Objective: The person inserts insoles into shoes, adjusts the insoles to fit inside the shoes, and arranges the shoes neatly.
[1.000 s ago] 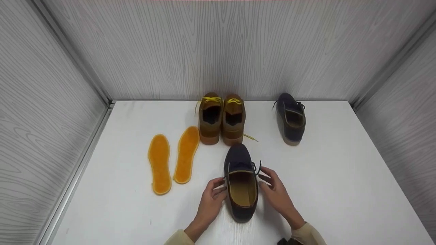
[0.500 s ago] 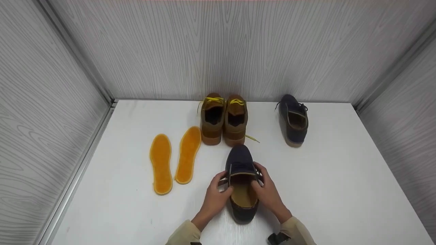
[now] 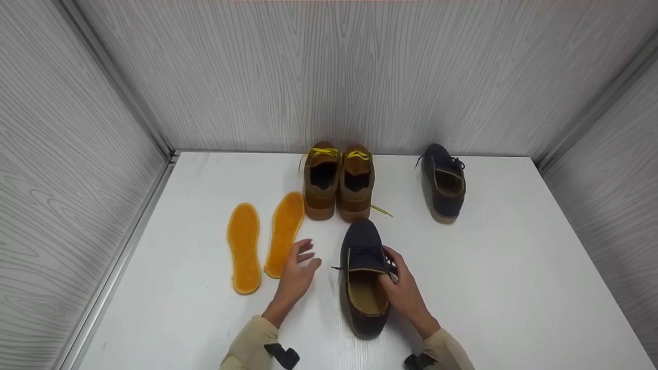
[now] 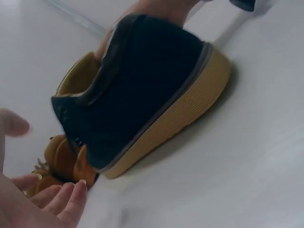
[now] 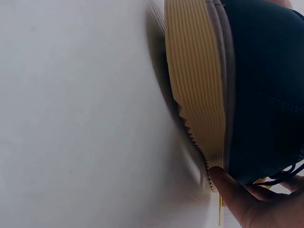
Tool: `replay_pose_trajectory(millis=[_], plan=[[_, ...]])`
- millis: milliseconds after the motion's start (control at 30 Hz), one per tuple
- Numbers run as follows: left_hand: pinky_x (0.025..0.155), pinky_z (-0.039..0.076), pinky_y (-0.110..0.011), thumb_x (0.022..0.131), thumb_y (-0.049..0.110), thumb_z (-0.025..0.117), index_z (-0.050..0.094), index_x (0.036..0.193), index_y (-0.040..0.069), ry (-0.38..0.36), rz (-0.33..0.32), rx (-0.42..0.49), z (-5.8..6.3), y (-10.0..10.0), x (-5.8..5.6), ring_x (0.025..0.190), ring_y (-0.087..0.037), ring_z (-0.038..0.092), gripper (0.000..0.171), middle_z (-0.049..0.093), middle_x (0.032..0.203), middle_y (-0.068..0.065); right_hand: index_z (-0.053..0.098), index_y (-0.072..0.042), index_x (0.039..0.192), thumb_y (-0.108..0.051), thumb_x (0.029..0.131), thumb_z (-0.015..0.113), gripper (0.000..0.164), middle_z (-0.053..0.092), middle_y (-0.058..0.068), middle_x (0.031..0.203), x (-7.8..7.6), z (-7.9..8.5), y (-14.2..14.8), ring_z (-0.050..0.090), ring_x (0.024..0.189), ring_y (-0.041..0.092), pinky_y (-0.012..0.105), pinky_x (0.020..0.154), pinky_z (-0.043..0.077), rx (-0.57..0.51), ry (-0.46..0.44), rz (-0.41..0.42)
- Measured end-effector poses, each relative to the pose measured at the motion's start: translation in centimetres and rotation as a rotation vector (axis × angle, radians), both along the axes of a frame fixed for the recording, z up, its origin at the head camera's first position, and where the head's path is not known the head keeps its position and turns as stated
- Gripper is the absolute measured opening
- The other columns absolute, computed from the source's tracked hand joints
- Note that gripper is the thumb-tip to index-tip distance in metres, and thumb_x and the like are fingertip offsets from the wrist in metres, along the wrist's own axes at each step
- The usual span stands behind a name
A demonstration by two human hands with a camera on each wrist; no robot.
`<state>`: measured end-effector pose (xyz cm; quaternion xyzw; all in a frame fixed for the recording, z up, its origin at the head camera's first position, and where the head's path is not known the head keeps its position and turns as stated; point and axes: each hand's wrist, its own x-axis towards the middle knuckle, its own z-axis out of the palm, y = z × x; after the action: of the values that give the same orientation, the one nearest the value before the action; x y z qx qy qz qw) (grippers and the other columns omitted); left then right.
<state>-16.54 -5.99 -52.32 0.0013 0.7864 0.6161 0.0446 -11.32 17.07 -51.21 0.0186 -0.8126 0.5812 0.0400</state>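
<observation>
A navy lace-up shoe (image 3: pixel 363 241) with a tan lining stands in front of me, toe pointing away. My right hand (image 3: pixel 405 293) grips its right side, thumb inside the opening and fingers on the outer wall. In the right wrist view a fingertip of the right hand (image 5: pixel 251 204) lies against the ribbed sole (image 5: pixel 197 80). My left hand (image 3: pixel 295 277) is off the shoe, over the edge of the nearer-to-shoe orange insole (image 3: pixel 286 221), fingers spread and holding nothing. A second orange insole (image 3: pixel 244 249) lies flat farther left.
A pair of brown shoes, left one (image 3: pixel 320 198) and right one (image 3: pixel 355 198), with yellow laces stands behind the navy shoe's toe. The other navy shoe (image 3: pixel 445 200) is at the back right. Grey wood-grain panels (image 3: pixel 334 77) border the white table (image 3: pixel 488 277).
Both hands closed in on the navy shoe and held its sides. The left hand then let go and moved left to the insole, while the right hand keeps its grip.
</observation>
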Motion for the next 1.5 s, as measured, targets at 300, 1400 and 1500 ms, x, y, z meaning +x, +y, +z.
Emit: replay_pose_trajectory(millis=[300,1400,1500], plan=[[0.086,0.035,-0.046,0.085,0.032,0.063,0.040,0.124,-0.008,0.070,0.104,-0.790,-0.7,-5.7,-6.0,0.100,-0.037,0.038,0.061,0.041,0.110,-0.023,0.039,-0.006,0.143,-0.004,0.090,0.056,0.056,0.039,0.018,0.144,-1.0,-2.9,1.1,0.043,0.127,0.035,0.051,0.100,0.036,0.056,0.042,-0.014],[0.071,0.050,-0.028,0.092,0.033,0.063,0.073,0.094,0.014,0.861,-0.481,-0.880,4.3,7.1,-6.5,0.073,-0.016,0.056,0.022,0.064,0.082,0.000,0.032,0.001,0.146,-0.003,0.087,0.054,0.063,0.054,0.024,0.127,-0.2,-3.5,1.5,0.059,0.103,0.032,0.044,0.082,0.049,0.285,-0.006,0.022],[0.070,0.049,-0.031,0.091,0.033,0.064,0.072,0.091,0.013,0.746,-0.484,-0.829,3.3,7.2,-8.4,0.071,-0.017,0.054,0.022,0.062,0.080,0.000,0.030,0.002,0.146,-0.001,0.087,0.051,0.063,0.053,0.026,0.129,-0.2,-3.2,1.4,0.058,0.106,0.032,0.046,0.085,0.048,0.331,0.002,0.038]])
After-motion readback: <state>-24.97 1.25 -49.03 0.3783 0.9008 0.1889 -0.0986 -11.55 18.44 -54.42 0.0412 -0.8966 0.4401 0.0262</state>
